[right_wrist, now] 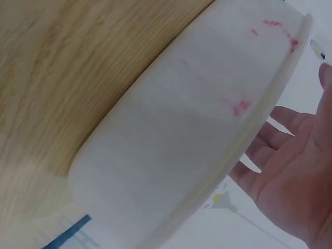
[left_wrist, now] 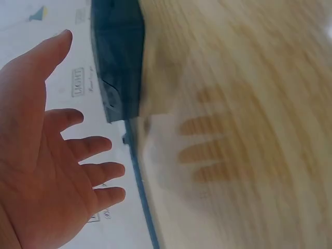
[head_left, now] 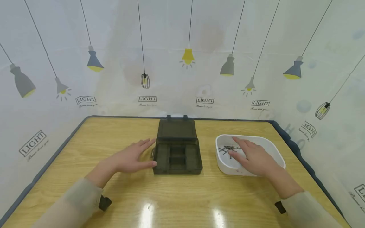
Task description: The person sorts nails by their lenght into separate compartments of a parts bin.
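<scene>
A dark translucent plastic case [head_left: 162, 158] lies on the table with its lid [head_left: 176, 129] raised back, showing compartments inside. My left hand [head_left: 128, 159] is at the case's left side, fingers extended and thumb apart, holding nothing; the left wrist view shows its bare palm [left_wrist: 46, 176]. Over the white bin [head_left: 273, 148] hovers my right hand [head_left: 256, 157], thumb and fingers spread with nothing between them. Several screws or nails [head_left: 228, 148] lie in a small heap on the bin's floor, near those fingertips. In the right wrist view the bin's wall [right_wrist: 155, 124] hides part of that hand.
The wooden table [head_left: 176, 196] has a dark edge [head_left: 128, 117] at the back and sides. A pale curtain [head_left: 165, 63] printed with hanging lamps stands behind and around it. Red marks [right_wrist: 241, 107] show on the bin's outer wall.
</scene>
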{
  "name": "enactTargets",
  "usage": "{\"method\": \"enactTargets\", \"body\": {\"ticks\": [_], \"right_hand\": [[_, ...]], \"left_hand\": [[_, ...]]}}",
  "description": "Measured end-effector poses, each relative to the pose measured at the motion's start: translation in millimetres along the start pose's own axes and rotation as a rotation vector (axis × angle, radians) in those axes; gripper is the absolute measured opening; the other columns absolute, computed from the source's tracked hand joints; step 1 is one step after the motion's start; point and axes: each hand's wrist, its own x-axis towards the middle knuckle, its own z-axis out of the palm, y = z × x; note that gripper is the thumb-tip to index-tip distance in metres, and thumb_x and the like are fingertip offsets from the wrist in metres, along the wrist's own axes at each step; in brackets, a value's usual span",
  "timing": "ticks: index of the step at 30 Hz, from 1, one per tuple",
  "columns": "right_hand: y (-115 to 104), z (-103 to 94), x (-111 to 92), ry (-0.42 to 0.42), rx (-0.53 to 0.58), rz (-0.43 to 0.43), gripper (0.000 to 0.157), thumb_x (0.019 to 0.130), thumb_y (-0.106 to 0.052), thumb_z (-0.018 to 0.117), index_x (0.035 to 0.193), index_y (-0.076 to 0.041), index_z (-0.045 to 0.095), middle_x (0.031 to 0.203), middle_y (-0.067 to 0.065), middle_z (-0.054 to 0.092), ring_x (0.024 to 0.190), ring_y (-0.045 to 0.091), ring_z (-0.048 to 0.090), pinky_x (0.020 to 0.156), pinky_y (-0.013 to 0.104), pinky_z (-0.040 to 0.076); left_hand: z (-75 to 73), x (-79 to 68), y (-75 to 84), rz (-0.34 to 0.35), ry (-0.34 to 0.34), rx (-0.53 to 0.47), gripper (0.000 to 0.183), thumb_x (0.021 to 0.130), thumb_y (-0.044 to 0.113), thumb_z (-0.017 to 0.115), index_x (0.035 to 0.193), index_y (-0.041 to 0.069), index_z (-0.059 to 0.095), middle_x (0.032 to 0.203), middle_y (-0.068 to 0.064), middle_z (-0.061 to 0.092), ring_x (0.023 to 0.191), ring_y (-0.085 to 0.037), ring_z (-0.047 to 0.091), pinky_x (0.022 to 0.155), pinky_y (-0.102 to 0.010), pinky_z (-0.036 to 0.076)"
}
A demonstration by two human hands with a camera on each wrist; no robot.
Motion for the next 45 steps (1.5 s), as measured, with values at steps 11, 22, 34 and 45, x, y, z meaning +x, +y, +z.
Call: {"method": "enactTargets", "body": {"ticks": [11,22,34,45], "right_hand": [[34,-0.9,16,-0.046,0.15,0.075,0.057,0.116,-0.044,0.055,0.149,0.002,0.063,0.134,0.023,0.074,0.116,0.037,0.073,0.102,0.06,0.057],[64,4.9,34,-0.18,0.4,0.104,0.033,0.108,-0.016,0.07,0.138,-0.004,0.068,0.117,0.015,0.075,0.097,0.021,0.069,0.08,0.034,0.058],[72,23.0,55,-0.268,0.49,0.169,0.029,0.106,-0.016,0.074,0.134,-0.013,0.067,0.111,0.01,0.066,0.099,0.025,0.061,0.086,0.036,0.051],[74,30.6,60,-0.252,0.472,0.206,0.027,0.106,-0.019,0.075,0.132,-0.016,0.07,0.107,0.009,0.065,0.096,0.025,0.059,0.083,0.036,0.048]], "left_hand": [[6.4,15.0,-18.5,-0.031,-0.138,-0.076,0.101,0.104,0.072,0.061,0.179,0.022,0.016,0.182,-0.017,0.023,0.167,-0.05,0.022,0.131,-0.074,0.015],[4.1,17.4,-13.5,-0.04,-0.167,-0.086,0.102,0.102,0.076,0.06,0.179,0.027,0.014,0.179,-0.017,0.032,0.162,-0.058,0.027,0.126,-0.076,0.027],[7.7,19.1,-14.1,-0.048,-0.181,-0.095,0.099,0.103,0.072,0.062,0.179,0.027,0.016,0.177,-0.016,0.037,0.161,-0.059,0.026,0.127,-0.073,0.029],[6.0,17.9,-15.6,-0.052,-0.17,-0.098,0.099,0.102,0.072,0.064,0.178,0.028,0.018,0.175,-0.019,0.039,0.161,-0.058,0.029,0.126,-0.073,0.03]]}}
